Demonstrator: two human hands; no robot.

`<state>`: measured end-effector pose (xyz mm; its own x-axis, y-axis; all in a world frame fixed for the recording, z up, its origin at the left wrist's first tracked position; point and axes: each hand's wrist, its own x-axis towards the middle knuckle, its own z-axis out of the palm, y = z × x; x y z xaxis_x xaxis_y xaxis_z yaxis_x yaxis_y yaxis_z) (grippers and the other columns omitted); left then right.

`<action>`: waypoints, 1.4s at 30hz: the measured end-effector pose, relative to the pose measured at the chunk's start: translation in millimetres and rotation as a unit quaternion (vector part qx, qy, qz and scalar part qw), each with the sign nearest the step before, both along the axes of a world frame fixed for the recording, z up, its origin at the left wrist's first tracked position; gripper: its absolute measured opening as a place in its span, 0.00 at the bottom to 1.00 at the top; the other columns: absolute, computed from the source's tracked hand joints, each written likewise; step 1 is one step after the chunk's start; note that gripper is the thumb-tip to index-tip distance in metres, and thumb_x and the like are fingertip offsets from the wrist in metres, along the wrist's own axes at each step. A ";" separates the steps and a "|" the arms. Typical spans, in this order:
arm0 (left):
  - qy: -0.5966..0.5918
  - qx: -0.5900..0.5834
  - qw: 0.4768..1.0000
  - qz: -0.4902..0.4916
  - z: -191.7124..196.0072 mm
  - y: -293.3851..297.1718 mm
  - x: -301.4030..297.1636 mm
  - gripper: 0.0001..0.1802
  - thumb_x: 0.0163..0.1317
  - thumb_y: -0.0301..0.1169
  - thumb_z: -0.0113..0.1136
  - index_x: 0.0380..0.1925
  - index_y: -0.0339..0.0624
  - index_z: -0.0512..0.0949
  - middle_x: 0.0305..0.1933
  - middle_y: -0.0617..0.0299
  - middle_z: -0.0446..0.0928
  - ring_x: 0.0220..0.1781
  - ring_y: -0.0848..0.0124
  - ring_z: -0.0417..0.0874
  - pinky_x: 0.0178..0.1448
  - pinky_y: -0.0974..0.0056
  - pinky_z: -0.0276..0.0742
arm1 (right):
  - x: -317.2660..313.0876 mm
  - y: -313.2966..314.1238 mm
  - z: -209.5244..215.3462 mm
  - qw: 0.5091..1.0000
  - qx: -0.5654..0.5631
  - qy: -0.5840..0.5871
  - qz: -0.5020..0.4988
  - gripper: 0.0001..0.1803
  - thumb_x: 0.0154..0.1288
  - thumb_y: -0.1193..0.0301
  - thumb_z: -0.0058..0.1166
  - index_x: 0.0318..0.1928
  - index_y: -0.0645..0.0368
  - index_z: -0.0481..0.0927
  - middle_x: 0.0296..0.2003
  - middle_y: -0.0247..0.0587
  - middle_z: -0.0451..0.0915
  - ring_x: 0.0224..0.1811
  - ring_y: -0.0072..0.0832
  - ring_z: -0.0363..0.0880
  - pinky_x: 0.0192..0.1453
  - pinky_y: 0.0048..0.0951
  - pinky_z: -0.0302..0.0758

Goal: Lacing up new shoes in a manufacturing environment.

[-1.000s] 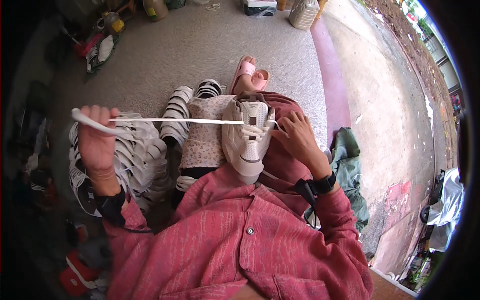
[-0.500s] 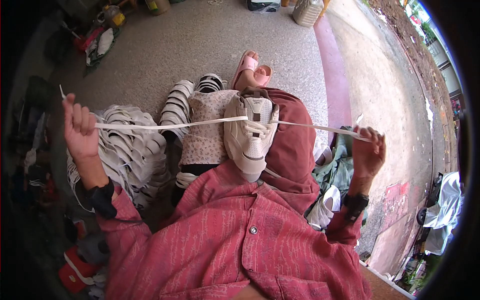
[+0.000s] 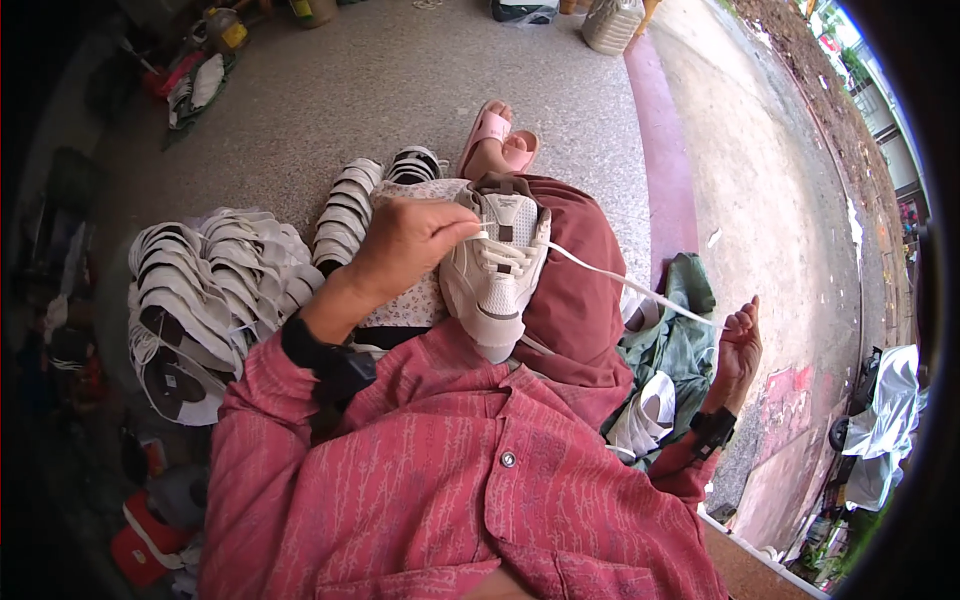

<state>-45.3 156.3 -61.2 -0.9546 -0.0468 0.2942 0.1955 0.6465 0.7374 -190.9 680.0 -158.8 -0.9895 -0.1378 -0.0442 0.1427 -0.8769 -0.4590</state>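
A white shoe (image 3: 497, 312) with a partly laced front lies on my lap, its toe toward me. My left hand (image 3: 405, 240) is closed in a pinch at the left row of eyelets, on the white shoelace close to the shoe. From the right side of the shoe the other length of shoelace (image 3: 632, 284) runs out to my right hand (image 3: 738, 348). That hand is held out to the right, fingers curled on the lace near its end. Under the shoe lie a flowered cloth (image 3: 408, 290) and my dark red trousers (image 3: 582, 290).
Stacked white shoe uppers (image 3: 200, 290) stand at my left, with another row of uppers (image 3: 345, 210) nearer my leg. A green sack (image 3: 688, 290) and a white shoe upper (image 3: 655, 412) lie at my right. My foot wears a pink slipper (image 3: 490, 128).
My left hand has come in from far left, where it held the lace taut, to the shoe's eyelets. My right hand has lowered slightly, still on its lace, which now sags a little.
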 end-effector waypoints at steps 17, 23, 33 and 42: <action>0.025 -0.355 0.934 0.014 -10.4 29.3 -38.7 0.04 0.54 0.27 0.60 0.23 0.41 0.79 0.35 0.60 0.73 0.39 0.62 0.79 0.37 0.58 0.75 | 37.2 -120.3 12.8 0.936 0.346 -0.002 0.069 0.14 0.72 0.73 0.49 0.55 0.66 0.74 0.36 0.39 0.81 0.30 0.22 0.80 0.34 0.23 0.78; -0.152 0.087 0.983 -0.050 -38.0 2.8 -45.7 0.05 0.55 0.25 0.66 0.28 0.34 0.81 0.34 0.65 0.73 0.37 0.77 0.75 0.41 0.70 0.70 | 44.1 -129.2 5.6 0.938 0.333 -0.018 0.094 0.14 0.72 0.73 0.50 0.54 0.66 0.74 0.36 0.40 0.82 0.30 0.23 0.81 0.35 0.24 0.78; -0.038 0.006 0.999 0.007 -35.7 21.3 -24.6 0.06 0.56 0.25 0.65 0.34 0.36 0.83 0.34 0.60 0.74 0.37 0.69 0.79 0.42 0.66 0.74 | 59.7 -236.8 55.5 0.851 0.477 0.105 0.191 0.10 0.72 0.72 0.51 0.47 0.67 0.78 0.31 0.36 0.80 0.28 0.19 0.78 0.28 0.19 0.71; -0.002 -0.117 0.993 0.020 -21.1 25.2 -22.3 0.06 0.55 0.25 0.63 0.33 0.38 0.78 0.39 0.57 0.73 0.40 0.56 0.80 0.42 0.58 0.76 | 45.0 -310.4 62.6 0.495 0.706 0.505 0.046 0.06 0.64 0.71 0.55 0.41 0.57 0.79 0.38 0.40 0.77 0.33 0.42 0.80 0.34 0.39 0.76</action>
